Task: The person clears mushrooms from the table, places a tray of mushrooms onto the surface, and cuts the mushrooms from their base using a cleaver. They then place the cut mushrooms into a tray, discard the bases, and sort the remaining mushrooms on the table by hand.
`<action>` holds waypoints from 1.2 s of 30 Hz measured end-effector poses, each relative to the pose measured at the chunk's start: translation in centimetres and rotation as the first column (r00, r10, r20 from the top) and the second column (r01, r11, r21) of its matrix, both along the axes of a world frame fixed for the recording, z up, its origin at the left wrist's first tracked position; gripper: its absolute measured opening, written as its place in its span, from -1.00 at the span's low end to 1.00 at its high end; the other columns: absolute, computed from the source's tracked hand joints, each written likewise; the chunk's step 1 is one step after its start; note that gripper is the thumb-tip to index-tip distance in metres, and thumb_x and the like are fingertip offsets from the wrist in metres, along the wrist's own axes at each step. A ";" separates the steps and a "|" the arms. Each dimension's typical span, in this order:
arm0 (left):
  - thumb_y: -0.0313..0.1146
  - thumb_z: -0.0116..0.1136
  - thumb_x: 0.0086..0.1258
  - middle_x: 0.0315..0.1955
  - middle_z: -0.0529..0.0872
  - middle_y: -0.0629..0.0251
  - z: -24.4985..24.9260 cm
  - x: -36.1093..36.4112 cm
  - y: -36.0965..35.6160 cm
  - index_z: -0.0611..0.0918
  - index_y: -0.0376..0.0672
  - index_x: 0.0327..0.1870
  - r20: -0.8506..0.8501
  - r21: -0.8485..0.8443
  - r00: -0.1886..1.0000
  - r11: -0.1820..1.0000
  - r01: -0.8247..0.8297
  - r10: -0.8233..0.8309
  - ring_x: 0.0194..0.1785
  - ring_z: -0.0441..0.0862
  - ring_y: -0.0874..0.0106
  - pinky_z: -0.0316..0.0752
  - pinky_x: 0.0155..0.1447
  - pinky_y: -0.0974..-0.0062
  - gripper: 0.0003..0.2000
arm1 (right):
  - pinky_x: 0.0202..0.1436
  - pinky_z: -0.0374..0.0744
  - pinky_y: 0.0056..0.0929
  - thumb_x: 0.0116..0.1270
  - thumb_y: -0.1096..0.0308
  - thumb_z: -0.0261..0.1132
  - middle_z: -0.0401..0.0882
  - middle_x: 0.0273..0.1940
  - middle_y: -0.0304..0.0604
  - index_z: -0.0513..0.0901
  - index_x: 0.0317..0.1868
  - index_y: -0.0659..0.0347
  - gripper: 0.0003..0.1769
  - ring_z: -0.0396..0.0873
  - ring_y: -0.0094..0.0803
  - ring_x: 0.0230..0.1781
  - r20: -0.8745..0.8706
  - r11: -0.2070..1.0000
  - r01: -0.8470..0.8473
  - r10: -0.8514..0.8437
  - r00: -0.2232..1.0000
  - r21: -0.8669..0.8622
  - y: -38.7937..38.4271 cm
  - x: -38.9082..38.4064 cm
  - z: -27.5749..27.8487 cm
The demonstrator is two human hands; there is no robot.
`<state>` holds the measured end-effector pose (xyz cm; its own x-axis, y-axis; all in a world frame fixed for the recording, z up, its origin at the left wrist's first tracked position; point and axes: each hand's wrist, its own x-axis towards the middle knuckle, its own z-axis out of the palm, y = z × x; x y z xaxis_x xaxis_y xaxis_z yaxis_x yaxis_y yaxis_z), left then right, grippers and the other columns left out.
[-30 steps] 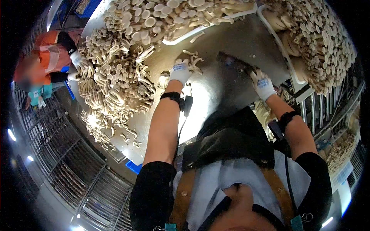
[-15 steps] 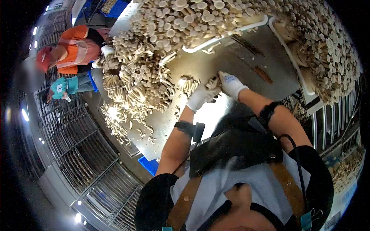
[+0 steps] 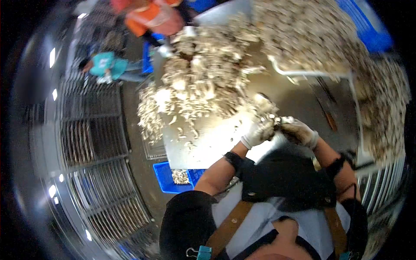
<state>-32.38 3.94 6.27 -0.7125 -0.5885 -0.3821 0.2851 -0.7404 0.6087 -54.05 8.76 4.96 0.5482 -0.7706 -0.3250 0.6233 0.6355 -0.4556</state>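
Observation:
My left hand (image 3: 252, 138), in a white glove, has its fingers curled round a clump of mushrooms (image 3: 268, 123). Close beside it, my right hand (image 3: 308, 135), also white-gloved, grips the darker, brownish part of a mushroom clump (image 3: 292, 130). Motion blur hides whether the two parts are still joined. Just beyond my left hand, another mushroom bunch (image 3: 261, 102) rests on the shiny metal tabletop (image 3: 203, 151). A large loose heap of mushrooms (image 3: 199, 78) lies farther to the left.
Mushrooms densely fill the white-rimmed trays (image 3: 312, 73) at the back and right. A thin tool with a reddish-brown handle (image 3: 331, 122) lies on the table. A blue crate (image 3: 169, 184) stands below the left edge. A co-worker in orange (image 3: 158, 19) and a person in teal (image 3: 104, 65) are at left.
My view has swung, shifting the scene rightward and down. My hands have drawn closer to my body, and the mushrooms between them show more plainly. A blue crate below the table shows more fully.

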 end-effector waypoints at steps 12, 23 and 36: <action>-0.05 -0.19 0.48 0.08 0.49 0.22 2.3 1.4 -0.1 0.35 -0.20 0.25 0.365 -0.193 0.910 0.972 -0.134 0.197 0.14 0.40 0.47 0.30 0.19 0.59 -0.52 | 0.28 0.38 -0.20 0.41 0.44 -0.01 0.33 0.20 -0.07 -0.03 0.41 0.06 -0.38 0.38 -0.25 0.19 -0.057 0.983 0.166 -0.162 0.985 0.075 -3.2 5.4 2.1; -0.42 0.04 0.31 0.14 0.48 0.09 4.4 -3.9 2.9 0.49 -0.24 0.08 0.816 -0.574 0.537 -0.411 0.709 -0.212 0.15 0.47 0.31 0.38 0.24 0.39 -0.69 | 0.16 0.43 -0.28 0.39 0.35 0.02 0.46 0.15 -0.06 0.48 0.12 0.26 -0.66 0.45 -0.28 0.10 -0.637 0.699 0.096 -0.692 0.341 -0.708 16.2 2.7 -9.1; -0.17 -0.30 0.54 0.02 0.53 0.20 -3.0 -4.1 -2.7 0.37 -0.22 0.19 0.239 0.049 0.701 0.729 0.683 -0.672 0.03 0.51 0.37 0.48 0.11 0.43 -0.62 | 0.20 0.38 -0.21 0.18 -0.27 0.08 0.38 0.18 0.22 0.36 0.21 0.40 -0.12 0.43 -0.05 0.16 -0.894 -0.691 0.719 0.369 0.253 -0.081 59.7 3.8 -2.5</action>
<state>-36.49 1.23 3.24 -0.8219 0.0010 -0.5697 -0.4320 -0.6529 0.6221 -50.20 68.51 2.51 -0.2045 0.9366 -0.2846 0.9097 0.0745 -0.4085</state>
